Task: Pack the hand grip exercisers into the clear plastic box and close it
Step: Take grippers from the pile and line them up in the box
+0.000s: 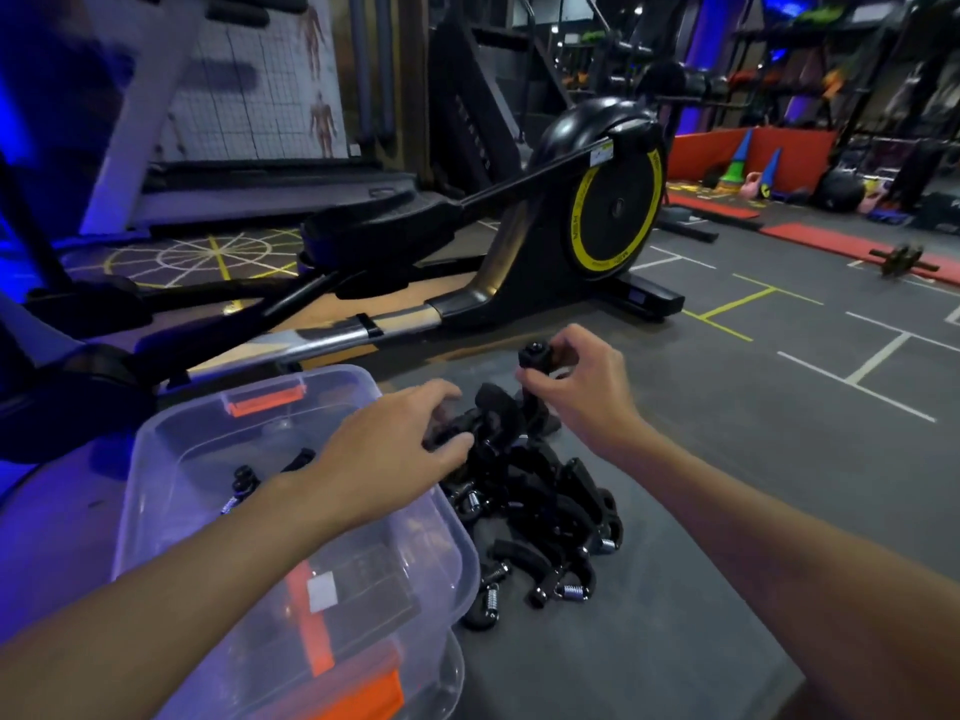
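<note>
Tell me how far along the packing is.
Early. Done: two or so exercisers lie in the box. In hand: the right hand holds a raised exerciser; the left hand grips a second exerciser on the pile. Left: most of the pile, then closing the open box.

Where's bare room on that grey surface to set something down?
Bare grey surface lies right of the pile of black hand grip exercisers, past the right hand, and nearer than the pile. Crowded: between the clear plastic box and pile.
</note>
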The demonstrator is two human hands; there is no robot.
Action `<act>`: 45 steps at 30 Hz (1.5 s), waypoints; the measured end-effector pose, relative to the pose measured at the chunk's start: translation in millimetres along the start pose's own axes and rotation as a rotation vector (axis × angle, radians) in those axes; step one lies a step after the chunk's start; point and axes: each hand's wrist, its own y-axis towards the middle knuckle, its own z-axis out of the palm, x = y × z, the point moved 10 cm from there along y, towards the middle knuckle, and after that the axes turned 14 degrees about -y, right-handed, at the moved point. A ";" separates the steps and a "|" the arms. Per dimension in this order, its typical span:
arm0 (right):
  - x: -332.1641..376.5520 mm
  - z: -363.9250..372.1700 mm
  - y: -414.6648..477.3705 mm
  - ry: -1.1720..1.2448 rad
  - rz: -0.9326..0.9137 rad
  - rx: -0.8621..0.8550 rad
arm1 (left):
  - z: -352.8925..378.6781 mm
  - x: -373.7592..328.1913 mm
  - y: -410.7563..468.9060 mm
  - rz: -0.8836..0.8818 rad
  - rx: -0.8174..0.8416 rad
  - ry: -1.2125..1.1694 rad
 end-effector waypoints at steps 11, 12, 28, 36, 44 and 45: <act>70.2 67.6 -26.6 0.669 0.352 0.149 | -103.7 41.7 -62.6 -0.163 -0.302 -0.181; 73.8 78.4 -30.6 0.708 0.377 0.186 | -110.1 46.6 -66.1 -0.174 -0.326 -0.194; 143.8 145.8 -47.1 0.366 0.019 0.455 | -148.6 115.8 -88.4 -0.277 -0.379 -0.075; 151.5 180.0 -66.3 0.409 0.063 0.496 | -153.8 133.5 -97.4 -0.297 -0.421 -0.086; 133.5 210.8 -76.0 0.529 0.285 0.430 | -142.3 156.4 -108.6 -0.291 -0.349 -0.055; 129.7 215.8 -76.6 0.527 0.299 0.427 | -140.7 160.1 -109.5 -0.280 -0.342 -0.039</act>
